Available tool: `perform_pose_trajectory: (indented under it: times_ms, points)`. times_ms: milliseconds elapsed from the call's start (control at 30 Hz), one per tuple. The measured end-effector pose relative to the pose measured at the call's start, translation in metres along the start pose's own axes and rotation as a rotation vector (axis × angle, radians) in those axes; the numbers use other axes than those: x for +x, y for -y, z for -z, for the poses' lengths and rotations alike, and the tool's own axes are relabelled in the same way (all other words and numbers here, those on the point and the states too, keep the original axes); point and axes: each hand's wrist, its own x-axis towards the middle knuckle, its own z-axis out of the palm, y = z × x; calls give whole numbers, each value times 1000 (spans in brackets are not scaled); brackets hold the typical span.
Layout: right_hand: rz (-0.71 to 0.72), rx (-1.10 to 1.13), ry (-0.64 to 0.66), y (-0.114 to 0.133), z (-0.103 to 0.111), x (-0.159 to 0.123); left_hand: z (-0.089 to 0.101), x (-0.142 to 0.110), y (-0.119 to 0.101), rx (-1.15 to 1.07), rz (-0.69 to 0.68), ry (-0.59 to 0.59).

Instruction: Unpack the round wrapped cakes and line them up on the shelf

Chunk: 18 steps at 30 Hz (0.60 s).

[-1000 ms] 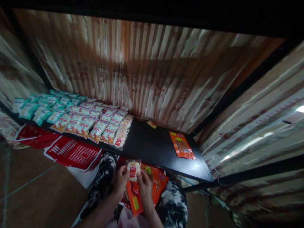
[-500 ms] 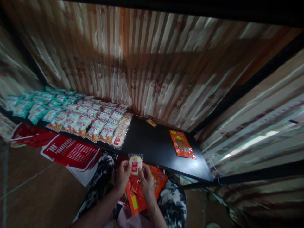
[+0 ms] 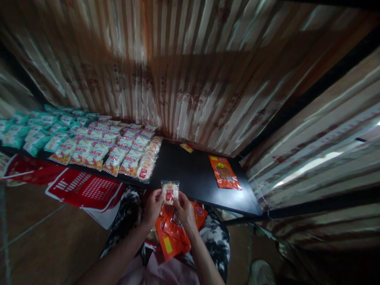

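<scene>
A clear-wrapped rice cracker [image 3: 170, 194] with a red label is held upright in front of the shelf's front edge. My left hand [image 3: 153, 206] pinches its left side, and my right hand [image 3: 185, 209] grips the lower right side. Under my hands, orange snack packets [image 3: 173, 233] lie on my lap. Just beyond, a row of similar wrapped rice crackers [image 3: 147, 161] runs back along the black shelf [image 3: 178, 174]. Left of that row stand several white snack bags [image 3: 109, 152] with red print.
Several teal bags [image 3: 38, 136] fill the shelf's left end. On its right side lie an orange packet [image 3: 225, 172] and, farther back, a small yellow packet [image 3: 187, 148]. Red printed sheets [image 3: 89, 188] hang below the front edge. Striped wrapped sheeting [image 3: 190, 79] closes the back.
My view has tilted down and shifted slightly right. Both hands have lifted the rice cracker slightly, and its wrapper now leans back more. The things on the shelf have stayed put.
</scene>
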Motion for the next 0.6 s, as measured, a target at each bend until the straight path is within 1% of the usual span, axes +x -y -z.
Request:
perform_pose_trajectory:
  times_ms: [133,233,400,600]
  points:
    - [-7,1,71,-3,7,7,-3,2,-3,65,8,13]
    - [6,-60,110,-7,12,13,-4,6,-4,134,4,15]
    - [43,-228,43,-11,14,20,-7,13,-3,241,-24,2]
    - [30,-267,4,-10,12,28,-13,19,-6,265,-27,18]
